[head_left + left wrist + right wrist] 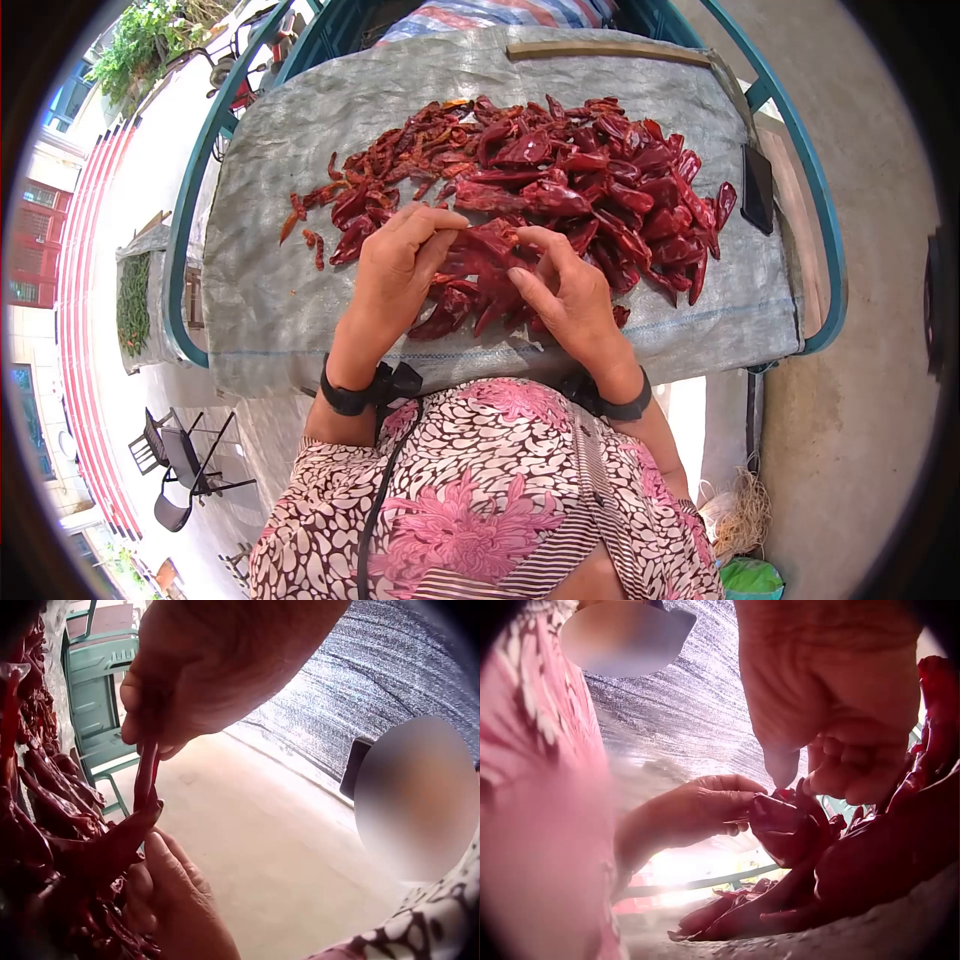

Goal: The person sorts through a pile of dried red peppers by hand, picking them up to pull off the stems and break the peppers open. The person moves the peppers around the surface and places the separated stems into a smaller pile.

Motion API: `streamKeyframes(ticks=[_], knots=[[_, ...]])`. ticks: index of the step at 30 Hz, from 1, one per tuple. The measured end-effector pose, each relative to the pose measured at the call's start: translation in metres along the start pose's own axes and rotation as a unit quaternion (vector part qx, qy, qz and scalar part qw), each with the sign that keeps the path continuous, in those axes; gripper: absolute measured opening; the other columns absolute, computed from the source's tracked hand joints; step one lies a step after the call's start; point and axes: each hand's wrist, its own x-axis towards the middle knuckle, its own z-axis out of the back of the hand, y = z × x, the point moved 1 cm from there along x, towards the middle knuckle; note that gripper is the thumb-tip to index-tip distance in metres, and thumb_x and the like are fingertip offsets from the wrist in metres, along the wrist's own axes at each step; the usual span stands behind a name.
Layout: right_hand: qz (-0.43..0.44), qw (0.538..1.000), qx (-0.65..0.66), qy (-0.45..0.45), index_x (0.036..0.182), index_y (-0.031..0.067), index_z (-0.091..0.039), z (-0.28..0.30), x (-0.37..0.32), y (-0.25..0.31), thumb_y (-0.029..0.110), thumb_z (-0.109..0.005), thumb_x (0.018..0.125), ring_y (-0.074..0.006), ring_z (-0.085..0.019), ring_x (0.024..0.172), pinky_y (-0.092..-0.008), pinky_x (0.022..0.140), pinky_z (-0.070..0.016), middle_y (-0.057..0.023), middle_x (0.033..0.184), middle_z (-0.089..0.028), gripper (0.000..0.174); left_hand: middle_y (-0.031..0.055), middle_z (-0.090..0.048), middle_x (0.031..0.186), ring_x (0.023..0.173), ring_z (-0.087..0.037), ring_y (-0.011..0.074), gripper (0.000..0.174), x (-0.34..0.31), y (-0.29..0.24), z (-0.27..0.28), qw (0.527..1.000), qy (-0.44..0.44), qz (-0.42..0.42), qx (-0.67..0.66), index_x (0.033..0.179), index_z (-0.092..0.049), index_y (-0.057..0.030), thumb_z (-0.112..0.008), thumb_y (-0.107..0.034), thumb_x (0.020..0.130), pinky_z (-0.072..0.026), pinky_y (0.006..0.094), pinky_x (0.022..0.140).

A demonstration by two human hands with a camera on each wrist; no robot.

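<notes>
Both hands are over the near edge of a heap of glossy dried red chili peppers (630,190). My left hand (400,255) pinches a red chili pepper (146,776) between thumb and fingers; in the left wrist view it points down from the fingertips. Just to the right, my right hand (575,295) pinches red chili pepper too, thumb and forefinger close together. Seen from the right wrist, a folded dark red chili pepper (776,821) spans the short space between the two hands. Whether they grip one pepper or two, I cannot tell.
Smaller, shrivelled chili pieces (385,165) spread at the heap's left. Underneath lies a grey woven sheet (270,260), with a wooden strip (610,50) along its far edge and a black phone (757,190) at the right. A green metal frame (815,200) surrounds it.
</notes>
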Motion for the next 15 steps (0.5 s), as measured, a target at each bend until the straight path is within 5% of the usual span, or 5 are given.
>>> streamKeyframes(ticks=[5,9,15], knots=[[0.09,0.994,0.054,-0.01,0.128,0.01,-0.061,-0.006,0.003,-0.004,0.022,-0.07,0.094,-0.0253,-0.069,0.076,-0.0357,0.068,-0.0522,-0.0119,0.088,-0.069,0.037,0.0021,-0.067,0.096,0.083,-0.059,0.0064,0.015,-0.001,-0.007,-0.009,0.994,0.041,0.054,-0.085,0.11,-0.069,-0.0011,-0.065,0.001,0.096,-0.0483,0.023,0.071],[0.09,0.992,0.073,-0.051,0.119,0.0084,-0.064,-0.01,0.006,-0.012,0.017,-0.066,0.097,-0.0272,-0.071,0.081,-0.0347,0.069,-0.0529,-0.0135,0.093,-0.071,0.023,0.011,-0.07,0.099,0.087,-0.068,0.0194,0.015,-0.002,-0.002,-0.019,0.989,0.013,0.062,-0.132,0.108,-0.07,-0.0007,-0.065,0.002,0.094,-0.0524,0.0281,0.077],[0.03,0.983,0.095,-0.156,0.117,0.0064,-0.065,-0.001,0.015,-0.011,0.01,-0.065,0.098,-0.0129,-0.061,0.065,-0.0295,0.061,-0.0486,-0.0077,0.075,-0.065,0.02,0.0115,-0.068,0.1,0.08,-0.065,0.0237,0.025,-0.001,0.021,-0.027,0.998,0.028,0.06,-0.009,0.116,-0.064,-0.0013,-0.069,-0.007,0.093,-0.0534,0.0333,0.074]])
